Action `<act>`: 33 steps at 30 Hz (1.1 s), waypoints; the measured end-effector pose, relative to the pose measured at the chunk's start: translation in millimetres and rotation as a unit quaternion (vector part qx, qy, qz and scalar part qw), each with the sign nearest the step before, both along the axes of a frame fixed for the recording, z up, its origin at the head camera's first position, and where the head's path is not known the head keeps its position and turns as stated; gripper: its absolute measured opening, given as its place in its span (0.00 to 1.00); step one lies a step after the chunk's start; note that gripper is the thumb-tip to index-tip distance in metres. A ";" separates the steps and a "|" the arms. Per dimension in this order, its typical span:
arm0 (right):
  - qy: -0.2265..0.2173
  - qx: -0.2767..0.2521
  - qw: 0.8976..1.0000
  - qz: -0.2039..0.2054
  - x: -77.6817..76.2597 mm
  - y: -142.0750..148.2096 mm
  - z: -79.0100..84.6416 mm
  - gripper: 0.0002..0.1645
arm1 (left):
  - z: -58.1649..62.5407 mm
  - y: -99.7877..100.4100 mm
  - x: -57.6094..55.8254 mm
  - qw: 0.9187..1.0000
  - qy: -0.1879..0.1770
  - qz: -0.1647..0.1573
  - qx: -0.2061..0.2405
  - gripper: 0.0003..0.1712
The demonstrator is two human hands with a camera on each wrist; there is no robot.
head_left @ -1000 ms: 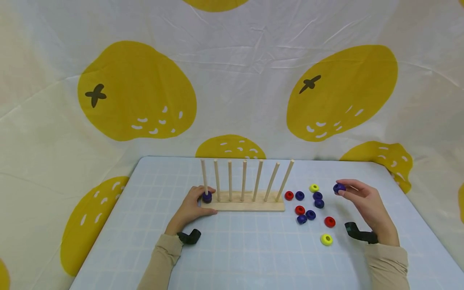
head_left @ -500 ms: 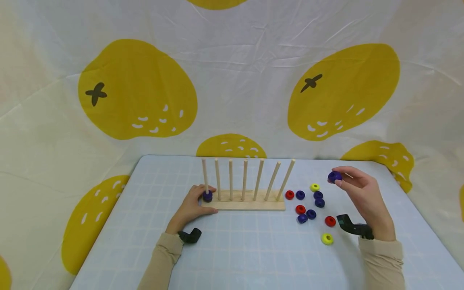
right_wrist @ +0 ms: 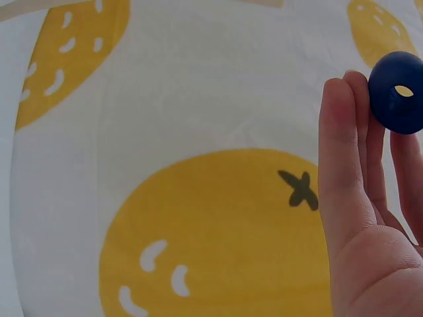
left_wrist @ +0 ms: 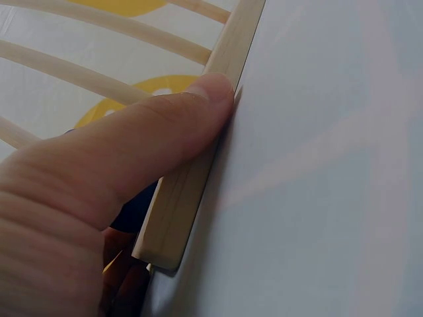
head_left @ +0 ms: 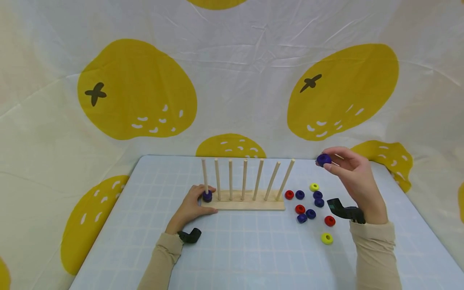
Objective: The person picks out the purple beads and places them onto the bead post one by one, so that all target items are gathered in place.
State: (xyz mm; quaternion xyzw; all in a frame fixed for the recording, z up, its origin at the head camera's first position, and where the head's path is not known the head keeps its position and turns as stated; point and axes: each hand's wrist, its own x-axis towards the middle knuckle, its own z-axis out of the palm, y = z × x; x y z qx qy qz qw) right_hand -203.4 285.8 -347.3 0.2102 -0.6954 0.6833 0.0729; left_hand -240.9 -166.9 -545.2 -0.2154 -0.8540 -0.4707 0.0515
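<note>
On my feed, right hand [head_left: 357,179] pinching a round dark-blue bead [head_left: 324,160], raised higher than a second ago, left hand [head_left: 190,205] unmoved, gripping a pale wooden seven-peg rack [head_left: 243,206] by its left end

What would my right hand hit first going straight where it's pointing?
Probably the yellow-patterned cloth behind the table, with the held blue bead leading; nothing shows between, though depth is unclear.
</note>
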 end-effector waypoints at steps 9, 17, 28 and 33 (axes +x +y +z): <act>0.012 0.000 1.000 0.015 -7.9 -24.6 25.5 0.18 | -2.2 -0.1 -0.3 1.000 -0.002 0.001 0.000 0.37; 0.037 -0.020 0.999 0.035 -18.5 -53.6 44.2 0.17 | -3.5 -1.3 -2.7 1.000 -0.004 0.000 0.000 0.37; 0.081 -0.036 0.995 0.044 -33.2 -91.2 57.0 0.15 | -3.3 -0.6 -2.2 1.000 -0.010 -0.001 0.000 0.37; 0.087 -0.025 0.995 0.051 -37.3 -108.3 60.8 0.15 | -3.5 -1.0 -2.1 1.000 -0.015 0.001 0.000 0.37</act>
